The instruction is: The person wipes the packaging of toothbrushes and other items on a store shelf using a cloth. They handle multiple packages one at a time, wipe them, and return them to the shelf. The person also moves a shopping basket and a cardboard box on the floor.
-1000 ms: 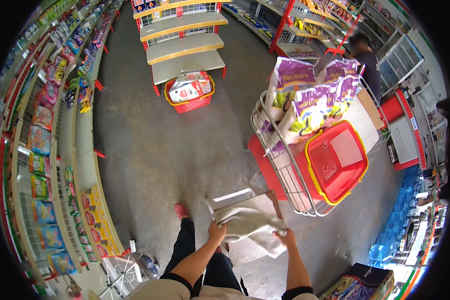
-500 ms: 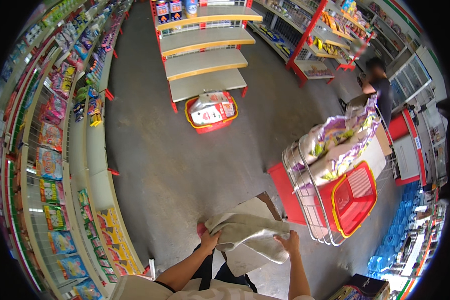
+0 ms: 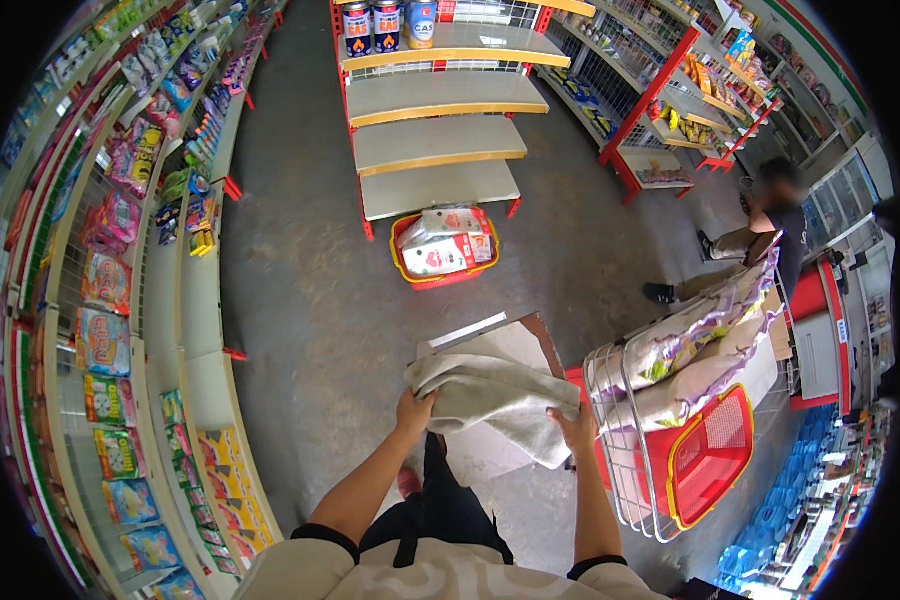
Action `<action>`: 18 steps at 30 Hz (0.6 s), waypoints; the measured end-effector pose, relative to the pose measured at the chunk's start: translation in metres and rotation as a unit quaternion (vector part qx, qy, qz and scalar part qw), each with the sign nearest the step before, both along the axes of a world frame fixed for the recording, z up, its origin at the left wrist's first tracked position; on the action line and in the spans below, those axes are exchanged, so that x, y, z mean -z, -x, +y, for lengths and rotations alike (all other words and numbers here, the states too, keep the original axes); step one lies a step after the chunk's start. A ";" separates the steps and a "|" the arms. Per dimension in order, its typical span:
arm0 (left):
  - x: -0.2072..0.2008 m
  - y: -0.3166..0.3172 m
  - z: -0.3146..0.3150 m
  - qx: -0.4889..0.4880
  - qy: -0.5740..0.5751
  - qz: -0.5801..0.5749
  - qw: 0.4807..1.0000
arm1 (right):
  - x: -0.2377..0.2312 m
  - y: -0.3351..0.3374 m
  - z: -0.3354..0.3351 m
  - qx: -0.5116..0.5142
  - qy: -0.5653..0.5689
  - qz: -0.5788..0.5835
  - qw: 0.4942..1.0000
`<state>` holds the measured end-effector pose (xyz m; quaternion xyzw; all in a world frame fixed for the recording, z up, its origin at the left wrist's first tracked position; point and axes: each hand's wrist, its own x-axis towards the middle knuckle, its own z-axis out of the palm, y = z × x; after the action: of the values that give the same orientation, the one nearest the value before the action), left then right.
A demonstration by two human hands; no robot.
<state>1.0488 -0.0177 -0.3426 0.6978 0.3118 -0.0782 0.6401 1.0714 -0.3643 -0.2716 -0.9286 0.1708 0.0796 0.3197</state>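
Note:
A grey-beige cloth hangs stretched between my two hands, folded and creased along its top. My left hand is closed on its left edge. At the other side my right hand grips the right edge, thumb on top. Beneath the cloth is a pale flat board with a dark brown edge, partly covered by the cloth. Just right of my right hand stands a wire rack with large plastic-wrapped packs and an empty-looking red basket with a yellow rim.
Ahead stands a shelf unit with cans on top. A red basket holding white packages sits at its foot. Stocked shelves line the left. A person is at the right, near blue water bottles.
My arms reach farther out from my body, with the cloth still held in both hands. The view has shifted, so the shelf and baskets appear lower and farther right.

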 end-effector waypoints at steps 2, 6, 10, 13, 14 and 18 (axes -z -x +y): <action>0.004 -0.036 -0.003 0.005 -0.016 0.034 0.999 | 0.005 -0.031 0.000 0.001 0.023 -0.024 0.999; 0.012 -0.117 -0.008 -0.012 0.012 0.051 0.999 | 0.028 -0.103 0.000 0.022 -0.009 -0.036 0.999; 0.019 -0.183 -0.015 0.007 0.023 0.072 0.997 | 0.051 -0.164 -0.009 0.035 -0.002 0.012 0.999; 0.025 -0.221 -0.017 0.022 0.005 0.081 0.996 | 0.066 -0.197 -0.014 0.065 -0.072 0.027 0.995; 0.028 -0.231 -0.018 0.025 0.000 0.092 0.995 | 0.070 -0.205 -0.015 0.054 -0.070 0.020 0.996; 0.039 -0.266 -0.016 0.026 -0.011 0.098 0.995 | 0.085 -0.236 -0.017 0.046 -0.047 0.030 0.997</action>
<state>1.3153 -0.0336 -0.3820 0.7019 0.3558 -0.1595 0.5960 1.3076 -0.3817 -0.3567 -0.9011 0.2185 0.1004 0.3608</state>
